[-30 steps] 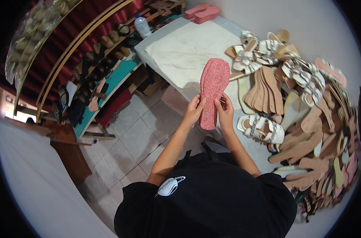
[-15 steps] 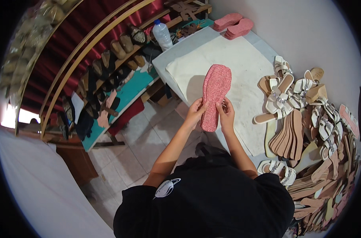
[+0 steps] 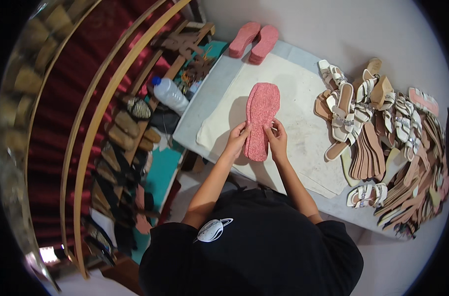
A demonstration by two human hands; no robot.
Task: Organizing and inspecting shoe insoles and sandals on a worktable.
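Upright in front of me, over the table, is a pink speckled shoe sole (image 3: 263, 116) with a square toe. A second edge shows along its left side; whether this is one thick sole or two laid together I cannot tell. My left hand (image 3: 238, 139) is closed on its left edge near the lower half, the thumb on the face. Opposite it, my right hand (image 3: 276, 138) pinches the right edge, with the thumb in front and fingers partly hidden behind. Two more pink soles (image 3: 262, 45), with thick heels, stand at the table's far left corner.
A pale sheet (image 3: 303, 98) covers much of the table (image 3: 192, 121). White strappy sandals (image 3: 343, 106) and fanned tan insoles (image 3: 367, 155) crowd the right side. At left are a capped plastic bottle (image 3: 170, 93) and a wooden rack (image 3: 88, 113) with shoe forms (image 3: 123, 128).
My view has turned, so the table and rack sit differently in the picture. Both hands keep their hold on the pink sole, which stays nearly in the same place before me.
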